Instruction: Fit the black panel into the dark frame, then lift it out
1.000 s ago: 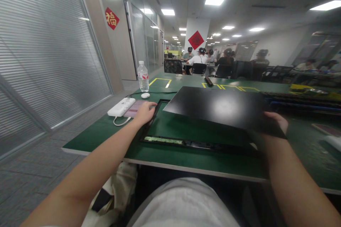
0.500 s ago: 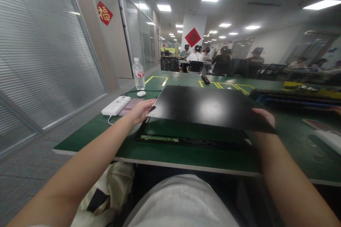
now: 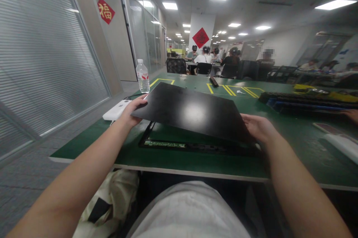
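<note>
A thin, glossy black rectangular panel [image 3: 192, 109] hangs tilted above the green table, its right side lower than its left. My left hand [image 3: 135, 110] is closed on the panel's left edge, thumb on top. At the opposite edge my right hand [image 3: 258, 126] grips the panel, with part of its fingers hidden underneath. Below lies a dark rectangular frame [image 3: 145, 135] on the table, and a green circuit board strip [image 3: 165, 144] runs along its near side. The panel covers most of the frame's far part.
Behind the left hand stand a water bottle [image 3: 143, 76] and a white power bank [image 3: 115, 110]. A dark strip [image 3: 214, 82] lies near yellow tape marks. Dark and blue parts [image 3: 293, 102], a phone [image 3: 326, 128] and another person's hand [image 3: 351, 114] are at right. The green table [image 3: 195, 163] ends near my lap.
Both hands have carried the panel to the left, and its right side has tipped lower. The power bank and phone at left are now more covered.
</note>
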A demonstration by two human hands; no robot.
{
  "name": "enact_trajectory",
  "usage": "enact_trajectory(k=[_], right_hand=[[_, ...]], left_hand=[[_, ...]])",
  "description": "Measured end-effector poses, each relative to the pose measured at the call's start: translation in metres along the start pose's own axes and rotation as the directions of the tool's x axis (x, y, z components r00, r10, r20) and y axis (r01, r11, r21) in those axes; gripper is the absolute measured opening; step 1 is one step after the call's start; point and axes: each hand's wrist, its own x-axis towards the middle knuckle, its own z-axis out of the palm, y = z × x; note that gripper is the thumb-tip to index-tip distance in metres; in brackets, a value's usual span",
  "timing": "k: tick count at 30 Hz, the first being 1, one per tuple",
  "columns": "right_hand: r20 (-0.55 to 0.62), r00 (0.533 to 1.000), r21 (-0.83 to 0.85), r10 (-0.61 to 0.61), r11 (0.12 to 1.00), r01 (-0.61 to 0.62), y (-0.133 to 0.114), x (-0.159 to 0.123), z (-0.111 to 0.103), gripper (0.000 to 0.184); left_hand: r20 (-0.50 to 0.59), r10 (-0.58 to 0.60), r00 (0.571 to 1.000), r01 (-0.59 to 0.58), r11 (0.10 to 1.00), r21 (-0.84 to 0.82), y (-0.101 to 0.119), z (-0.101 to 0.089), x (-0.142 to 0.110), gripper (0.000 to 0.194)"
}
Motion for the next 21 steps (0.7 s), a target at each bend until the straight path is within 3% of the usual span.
enact_trajectory(k=[7,12,21], right_hand=[[-0.108,0.992,-0.036,-0.070,0.997,0.067,-0.001,0.003,-0.004,0.039],[-0.172,0.974,-0.079,-0.145,0.988,0.133,-0.001,0.003,-0.004,0.049],[-0.262,0.951,-0.184,-0.164,0.976,0.117,0.000,0.002,0.001,0.071]], left_hand=[[0.022,-0.007,1.000,0.004,0.992,0.125,0.003,0.000,-0.002,0.061],[0.056,-0.017,0.998,0.012,0.995,0.098,-0.002,0.000,0.001,0.065],[-0.054,-0.060,0.997,0.072,0.966,0.248,-0.014,0.002,0.000,0.038]])
